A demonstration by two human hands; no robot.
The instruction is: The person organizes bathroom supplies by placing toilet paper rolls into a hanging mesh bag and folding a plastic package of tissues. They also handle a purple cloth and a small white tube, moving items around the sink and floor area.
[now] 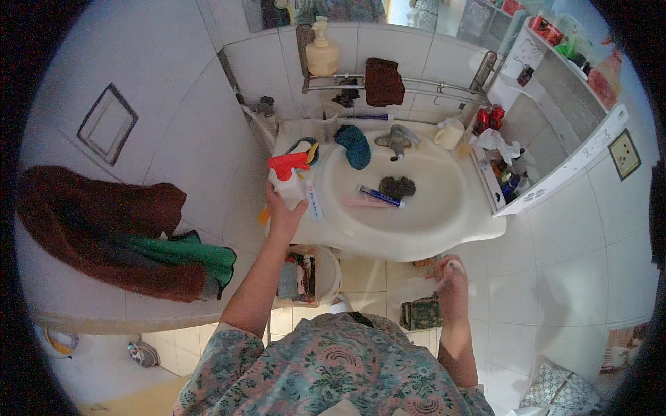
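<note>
My left hand (286, 208) is wrapped round a white spray bottle (288, 188) with a red trigger head, at the left end of the white washbasin (416, 243). Low at the right, in front of the basin's edge, my right hand (453, 281) is closed. A bit of something pale shows at its fingers, too small to name. Inside the bowl lie a dark scouring pad (397, 186) and a blue and white tube (381, 196). A dark teal cloth (354, 146) hangs over the bowl's back left rim, beside the metal faucet (398, 141).
A pump bottle (321, 52) stands by the wall rack, where a brown cloth (384, 82) hangs. A cream mug (449, 134) sits at the back right, near a white shelf unit (569, 170) with small items. Brown towels (104, 236) hang at left. A bucket (331, 274) stands below.
</note>
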